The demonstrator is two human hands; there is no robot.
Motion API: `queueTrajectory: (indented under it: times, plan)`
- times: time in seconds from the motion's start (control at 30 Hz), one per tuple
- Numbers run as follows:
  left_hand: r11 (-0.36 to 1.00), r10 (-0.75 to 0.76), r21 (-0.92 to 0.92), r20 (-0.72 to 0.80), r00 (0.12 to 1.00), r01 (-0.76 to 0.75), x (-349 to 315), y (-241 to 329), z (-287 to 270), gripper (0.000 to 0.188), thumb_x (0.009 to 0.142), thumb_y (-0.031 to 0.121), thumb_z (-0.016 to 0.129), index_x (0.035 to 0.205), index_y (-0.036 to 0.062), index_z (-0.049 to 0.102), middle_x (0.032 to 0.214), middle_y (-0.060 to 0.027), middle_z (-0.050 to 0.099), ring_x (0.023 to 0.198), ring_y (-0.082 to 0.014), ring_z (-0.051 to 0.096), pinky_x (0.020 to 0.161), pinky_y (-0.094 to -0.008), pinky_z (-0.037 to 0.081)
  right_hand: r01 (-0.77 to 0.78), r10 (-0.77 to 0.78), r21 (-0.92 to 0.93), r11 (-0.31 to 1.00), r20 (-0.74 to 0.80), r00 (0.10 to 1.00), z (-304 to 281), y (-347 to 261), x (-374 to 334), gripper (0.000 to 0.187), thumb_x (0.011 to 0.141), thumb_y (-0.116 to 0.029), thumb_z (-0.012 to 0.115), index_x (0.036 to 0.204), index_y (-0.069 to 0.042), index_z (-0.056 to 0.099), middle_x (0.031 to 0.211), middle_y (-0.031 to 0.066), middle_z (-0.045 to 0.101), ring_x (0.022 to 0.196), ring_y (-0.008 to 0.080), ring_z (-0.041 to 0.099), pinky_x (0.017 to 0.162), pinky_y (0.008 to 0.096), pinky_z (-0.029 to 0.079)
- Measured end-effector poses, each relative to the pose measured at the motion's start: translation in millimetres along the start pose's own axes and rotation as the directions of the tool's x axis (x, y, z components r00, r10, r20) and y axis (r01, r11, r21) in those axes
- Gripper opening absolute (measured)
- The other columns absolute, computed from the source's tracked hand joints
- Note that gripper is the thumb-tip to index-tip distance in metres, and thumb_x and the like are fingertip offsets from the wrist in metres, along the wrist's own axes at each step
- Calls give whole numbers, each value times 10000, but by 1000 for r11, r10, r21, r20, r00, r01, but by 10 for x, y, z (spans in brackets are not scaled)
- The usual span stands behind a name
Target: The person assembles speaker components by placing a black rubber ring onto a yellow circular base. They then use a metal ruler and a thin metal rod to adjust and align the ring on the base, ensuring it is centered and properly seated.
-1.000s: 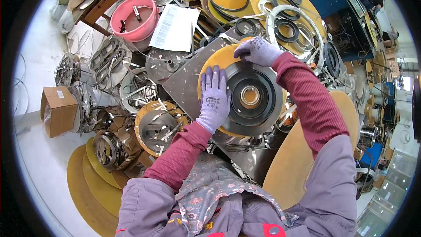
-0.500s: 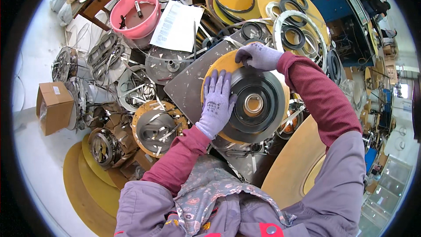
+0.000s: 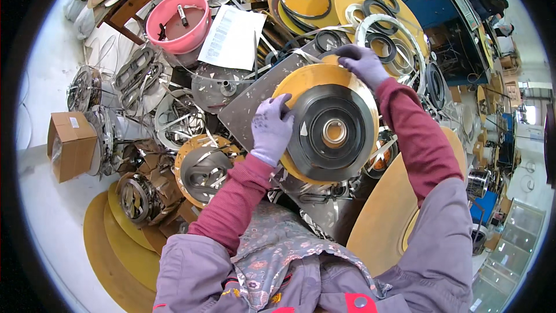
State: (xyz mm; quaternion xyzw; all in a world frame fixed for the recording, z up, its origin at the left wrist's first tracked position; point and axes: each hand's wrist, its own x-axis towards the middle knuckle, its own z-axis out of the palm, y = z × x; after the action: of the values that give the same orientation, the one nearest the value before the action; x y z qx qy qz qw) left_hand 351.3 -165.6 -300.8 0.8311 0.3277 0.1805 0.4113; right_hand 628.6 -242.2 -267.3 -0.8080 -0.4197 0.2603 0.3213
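Observation:
A yellow round disc [image 3: 289, 87] lies on a grey metal plate [image 3: 243, 102] in front of me, with a dark grooved ring [image 3: 315, 162] on top. A bright metal collar [image 3: 335, 133] sits at its centre, and a small white fleck [image 3: 303, 129] lies on the ring. My left hand [image 3: 271, 130], in a pale purple glove, is at the disc's left edge, its fingers bent and apart from the thumb. At the disc's far edge is my right hand [image 3: 365, 66], gloved alike, its fingers partly spread beside a small yellow piece [image 3: 330, 59].
A pink basin [image 3: 179, 45] with a marker pen [image 3: 183, 15] and a printed sheet [image 3: 231, 35] lie at far left. Black and white rings [image 3: 382, 47] rest on yellow discs at far right. Metal strip scraps [image 3: 176, 116], a cardboard box [image 3: 72, 145] and a large tan disc [image 3: 376, 220] surround the plate.
My left hand has drawn back from the disc's face to its left edge. The right hand has shifted outward and its fingers have loosened. The white fleck now shows on the ring.

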Motion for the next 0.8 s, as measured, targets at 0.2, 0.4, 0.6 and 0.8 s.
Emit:
queueTrajectory:
  times: [0.2,0.4,0.6,0.8]
  plan:
    - [998,-52,45,-16,998,53,-13,43,-3,341,772,136,702,1103,102,626,899,-130,635,859,-296,634,764,-396,504,238,-215,-140,961,160,963,65,-268,-382,295,839,-99,661,1134,-89,667,1046,58,699,902,170,664,834,315,521]
    - [999,-16,32,0,1000,16,175,-13,103,313,762,169,722,1063,92,685,834,-108,638,753,-255,644,725,-365,513,399,-278,-196,896,454,847,409,-419,5,255,787,-59,602,1023,-79,696,989,150,694,947,305,658,882,387,495]
    - [988,-150,41,46,988,148,266,71,95,203,767,242,706,928,119,716,887,-109,665,866,-287,641,782,-393,507,295,-167,-170,940,523,836,431,-440,137,257,797,-77,608,1040,-73,692,998,148,695,947,288,658,877,377,488]
    - [978,-208,47,69,976,205,384,108,96,143,761,249,696,828,125,716,852,-103,675,878,-279,649,790,-390,507,147,-146,38,988,499,854,326,-357,26,271,778,-88,680,1048,-74,696,988,88,711,897,178,666,854,320,500]
